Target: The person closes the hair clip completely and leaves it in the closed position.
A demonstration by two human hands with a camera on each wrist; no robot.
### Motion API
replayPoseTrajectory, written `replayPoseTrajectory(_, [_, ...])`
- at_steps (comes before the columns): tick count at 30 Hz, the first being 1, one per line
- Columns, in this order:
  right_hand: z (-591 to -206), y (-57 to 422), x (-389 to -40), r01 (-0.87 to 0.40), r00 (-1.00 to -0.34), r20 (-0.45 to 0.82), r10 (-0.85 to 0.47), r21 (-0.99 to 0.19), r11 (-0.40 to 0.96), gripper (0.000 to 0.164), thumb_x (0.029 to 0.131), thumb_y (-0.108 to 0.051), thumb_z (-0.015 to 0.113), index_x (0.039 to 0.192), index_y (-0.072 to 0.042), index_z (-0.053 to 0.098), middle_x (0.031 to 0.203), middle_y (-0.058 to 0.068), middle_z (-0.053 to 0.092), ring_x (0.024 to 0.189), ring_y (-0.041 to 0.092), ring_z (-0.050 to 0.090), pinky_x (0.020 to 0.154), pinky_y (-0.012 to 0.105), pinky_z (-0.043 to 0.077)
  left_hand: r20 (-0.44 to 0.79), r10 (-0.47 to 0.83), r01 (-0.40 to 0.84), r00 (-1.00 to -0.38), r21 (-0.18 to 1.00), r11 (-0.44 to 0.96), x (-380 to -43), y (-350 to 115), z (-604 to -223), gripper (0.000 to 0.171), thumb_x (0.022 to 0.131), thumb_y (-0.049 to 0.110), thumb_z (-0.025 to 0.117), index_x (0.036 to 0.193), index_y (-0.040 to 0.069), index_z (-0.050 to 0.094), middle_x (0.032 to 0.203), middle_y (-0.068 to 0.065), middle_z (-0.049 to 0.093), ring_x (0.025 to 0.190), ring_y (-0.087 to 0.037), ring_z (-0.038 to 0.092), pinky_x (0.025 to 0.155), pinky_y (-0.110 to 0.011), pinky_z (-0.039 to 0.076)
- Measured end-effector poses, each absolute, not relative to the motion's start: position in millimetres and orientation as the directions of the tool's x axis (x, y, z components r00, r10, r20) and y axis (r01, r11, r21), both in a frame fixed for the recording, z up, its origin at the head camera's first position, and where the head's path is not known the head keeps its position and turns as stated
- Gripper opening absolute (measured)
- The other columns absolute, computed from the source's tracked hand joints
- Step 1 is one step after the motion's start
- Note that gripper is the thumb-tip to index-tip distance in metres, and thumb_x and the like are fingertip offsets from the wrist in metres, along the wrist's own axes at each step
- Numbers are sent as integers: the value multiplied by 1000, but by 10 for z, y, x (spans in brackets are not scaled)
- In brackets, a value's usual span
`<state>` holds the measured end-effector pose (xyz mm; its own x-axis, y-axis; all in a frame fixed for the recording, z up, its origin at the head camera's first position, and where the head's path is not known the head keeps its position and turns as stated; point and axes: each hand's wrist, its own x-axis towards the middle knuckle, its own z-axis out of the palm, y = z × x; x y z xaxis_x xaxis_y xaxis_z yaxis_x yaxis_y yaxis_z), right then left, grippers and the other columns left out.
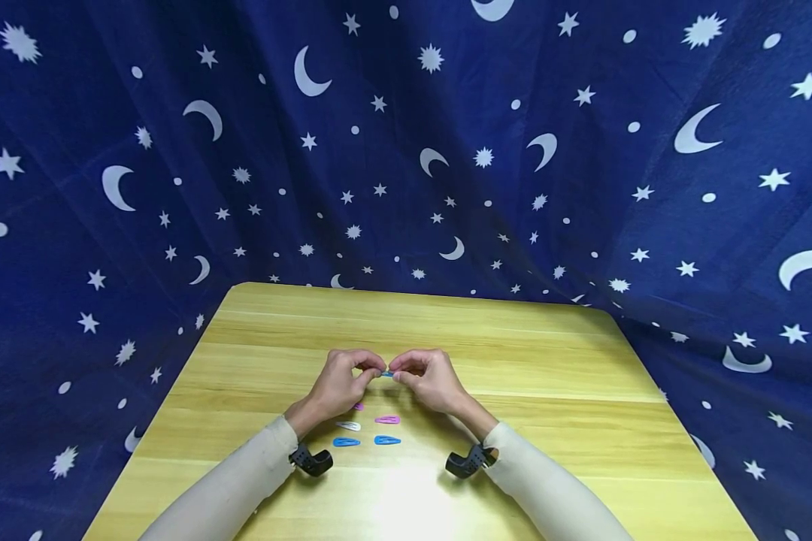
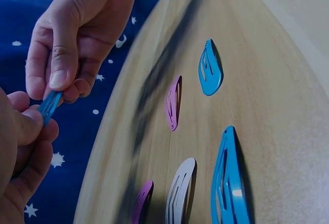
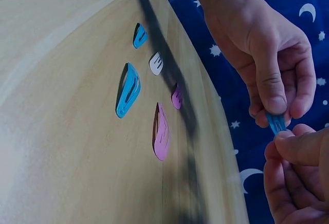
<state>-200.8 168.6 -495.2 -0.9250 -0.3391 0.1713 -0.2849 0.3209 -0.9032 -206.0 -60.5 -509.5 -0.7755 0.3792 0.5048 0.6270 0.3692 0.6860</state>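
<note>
Between both hands, held above the table, is a blue snap hair clip (image 2: 50, 106). My left hand (image 1: 340, 382) pinches one end of it with thumb and fingers. The other end is pinched by my right hand (image 1: 429, 379). Below the hands on the table lie more hair clips: a left blue clip (image 1: 346, 442), a right blue clip (image 1: 388, 439), a white clip (image 1: 349, 426), a pink clip (image 1: 388, 420), and a second pink clip (image 3: 177, 96) that my left hand partly hides in the head view.
The wooden table (image 1: 514, 353) spreads around the hands. A dark blue curtain (image 1: 392, 150) with white moons and stars hangs behind and at both sides. Each wrist wears a black camera mount, the left mount (image 1: 311, 460) and the right mount (image 1: 467, 461).
</note>
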Motion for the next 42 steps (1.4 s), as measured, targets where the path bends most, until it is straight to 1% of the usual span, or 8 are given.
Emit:
replayPoseTrajectory(2, [-4953, 1686, -1999, -281, -925, 167, -341, -905, 318, 13, 95, 0, 82, 107, -5, 83, 101, 14, 83, 89, 40, 79, 72, 20, 61, 508, 382, 631, -772, 683, 367, -2054, -608, -5097, 15, 95, -4, 81, 100, 10, 82, 96, 2, 84, 88, -10, 78, 84, -31, 67])
replayPoseTrajectory(5, [-4954, 1689, -1989, -273, -926, 159, -343, -908, 317, 14, 95, 0, 81, 107, -5, 83, 101, 14, 83, 88, 43, 78, 71, 20, 61, 511, 385, 635, -769, 684, 360, -2049, -609, -5105, 15, 95, -5, 81, 100, 9, 82, 95, 2, 83, 88, -10, 79, 84, -32, 67])
replayPoseTrajectory(15, [-4969, 1708, -1978, -277, -923, 159, -351, -907, 317, 12, 95, -1, 82, 107, -5, 84, 102, 14, 83, 89, 37, 79, 73, 19, 61, 489, 388, 616, -781, 702, 357, -2023, -604, -5103, 19, 94, -8, 79, 96, 10, 82, 92, 2, 83, 86, -10, 78, 82, -30, 67])
replayPoseTrajectory(22, [-4969, 1719, -1966, -278, -919, 158, -360, -909, 310, 11, 95, -1, 81, 106, -4, 83, 101, 14, 83, 89, 38, 79, 73, 19, 60, 479, 393, 609, -785, 712, 349, -2019, -602, -5113, 25, 92, -15, 75, 91, 9, 81, 88, 2, 81, 84, -8, 76, 82, -29, 67])
replayPoseTrajectory(28, [-4987, 1729, -1970, -276, -914, 154, -376, -914, 298, 12, 95, 0, 80, 107, -2, 82, 100, 15, 83, 90, 35, 79, 77, 20, 62, 466, 403, 599, -788, 731, 326, -2008, -604, -5104, 27, 92, -16, 74, 89, 10, 80, 88, 2, 81, 83, -7, 76, 82, -29, 67])
replayPoseTrajectory(31, [-4995, 1738, -1977, -272, -911, 149, -385, -918, 289, 13, 96, 1, 80, 108, -1, 82, 102, 16, 82, 91, 32, 79, 79, 21, 63, 457, 410, 591, -789, 746, 306, -2005, -606, -5088, 28, 92, -15, 74, 89, 12, 80, 89, 2, 82, 83, -7, 76, 83, -29, 67])
replayPoseTrajectory(36, [-4986, 1749, -1985, -255, -916, 139, -376, -926, 279, 14, 95, 0, 80, 110, 0, 81, 104, 16, 82, 90, 22, 79, 82, 22, 64, 439, 415, 576, -797, 759, 304, -2015, -613, -5065, 28, 94, -14, 74, 90, 13, 80, 89, 5, 81, 85, -7, 76, 84, -30, 67])
replayPoseTrajectory(42, [-4974, 1755, -1990, -248, -919, 134, -370, -927, 282, 14, 95, 0, 80, 109, -1, 81, 101, 15, 82, 87, 17, 77, 81, 23, 64, 427, 430, 574, -796, 757, 312, -2028, -618, -5066, 26, 94, -12, 73, 91, 13, 79, 90, 5, 81, 90, -9, 77, 86, -31, 67])
